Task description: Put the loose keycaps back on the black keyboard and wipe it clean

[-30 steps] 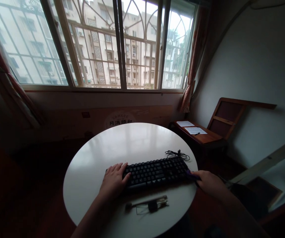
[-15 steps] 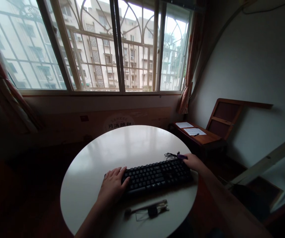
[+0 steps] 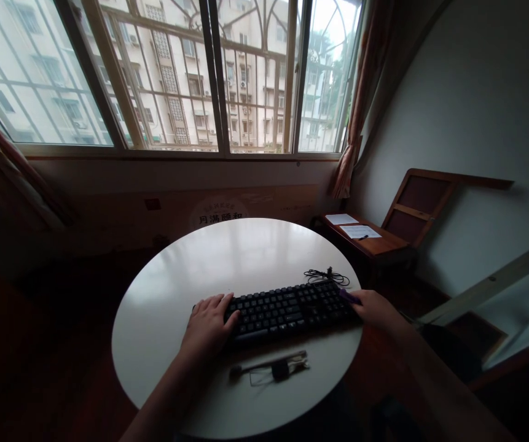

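A black keyboard (image 3: 282,313) lies on the round white table (image 3: 153,344). My left hand (image 3: 206,322) rests across its left end, fingers laid out flat and the thumb apart on the keys. At the right end, my right hand (image 3: 375,310) pinches a small purple object (image 3: 348,296) against the keyboard's edge; its kind is unclear. Behind that end, the keyboard's bundled black cable (image 3: 326,276) lies on the tabletop. In front of the keyboard sit a slim dark brush-like tool (image 3: 268,363) and a black piece with wire loops (image 3: 279,371), both blurred.
To the right stands a low wooden bench (image 3: 379,245) with paper sheets (image 3: 360,231) and a pen on it. A barred window (image 3: 218,92) with tied curtains (image 3: 349,159) is ahead. The table's rounded edge curves close around both arms.
My right hand has moved with the purple object from the keyboard's far right corner down along its right side, away from the cable. My left hand stays on the keyboard. The view has tilted down slightly.
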Demonstrator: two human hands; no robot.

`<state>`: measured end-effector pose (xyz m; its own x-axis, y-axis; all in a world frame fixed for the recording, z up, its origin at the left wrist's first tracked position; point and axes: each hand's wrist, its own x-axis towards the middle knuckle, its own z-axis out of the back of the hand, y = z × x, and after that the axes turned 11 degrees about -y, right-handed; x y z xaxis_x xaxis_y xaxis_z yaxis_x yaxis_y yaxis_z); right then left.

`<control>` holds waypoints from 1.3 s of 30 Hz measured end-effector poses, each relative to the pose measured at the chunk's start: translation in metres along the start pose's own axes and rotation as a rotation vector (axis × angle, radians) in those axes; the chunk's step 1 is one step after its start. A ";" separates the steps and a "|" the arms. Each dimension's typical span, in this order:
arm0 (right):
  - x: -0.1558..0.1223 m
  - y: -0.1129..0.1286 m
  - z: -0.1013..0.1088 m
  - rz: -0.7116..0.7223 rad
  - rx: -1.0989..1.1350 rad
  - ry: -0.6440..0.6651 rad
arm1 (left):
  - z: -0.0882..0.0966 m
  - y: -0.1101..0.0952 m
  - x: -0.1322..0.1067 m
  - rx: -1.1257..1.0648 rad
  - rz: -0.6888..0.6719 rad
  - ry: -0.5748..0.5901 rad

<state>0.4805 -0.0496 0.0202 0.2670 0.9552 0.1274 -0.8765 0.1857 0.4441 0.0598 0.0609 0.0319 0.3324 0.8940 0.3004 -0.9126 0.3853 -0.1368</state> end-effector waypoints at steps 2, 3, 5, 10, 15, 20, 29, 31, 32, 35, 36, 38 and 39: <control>-0.010 -0.003 0.001 0.006 -0.005 0.009 | 0.001 -0.001 0.000 -0.003 -0.001 -0.002; -0.015 -0.005 0.001 0.007 -0.005 0.013 | 0.001 -0.001 0.000 -0.002 -0.001 0.000; -0.025 -0.011 0.000 0.009 -0.001 0.015 | 0.003 -0.003 0.000 -0.001 -0.001 0.006; -0.044 -0.024 -0.005 0.032 0.006 -0.053 | 0.005 -0.005 -0.001 -0.003 -0.002 -0.005; -0.044 -0.024 -0.012 0.129 0.057 -0.237 | -0.001 -0.002 -0.001 -0.019 0.002 -0.034; -0.033 -0.019 -0.016 0.324 0.066 -0.184 | -0.005 0.000 0.000 -0.037 0.001 -0.048; -0.028 0.002 -0.012 0.580 0.025 -0.043 | -0.009 0.006 -0.002 -0.104 -0.019 -0.077; -0.030 0.009 -0.008 0.594 -0.003 0.014 | -0.008 0.010 -0.002 -0.142 -0.032 -0.064; -0.030 0.011 -0.006 0.587 -0.022 0.034 | -0.007 0.013 -0.002 -0.169 -0.039 -0.054; -0.031 0.007 0.002 0.539 -0.059 0.061 | -0.004 0.030 -0.001 -0.244 -0.062 -0.057; -0.031 0.003 0.005 0.523 -0.064 0.068 | -0.003 0.039 -0.001 -0.248 -0.060 -0.075; -0.031 -0.004 0.008 0.499 -0.076 0.089 | -0.005 0.058 0.000 -0.227 -0.021 -0.118; -0.031 -0.007 0.008 0.494 -0.080 0.103 | -0.007 0.068 0.000 -0.218 0.018 -0.129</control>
<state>0.4817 -0.0825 0.0202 -0.2244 0.9504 0.2155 -0.9171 -0.2807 0.2832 -0.0002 0.0889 0.0158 0.2707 0.8698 0.4125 -0.8403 0.4226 -0.3397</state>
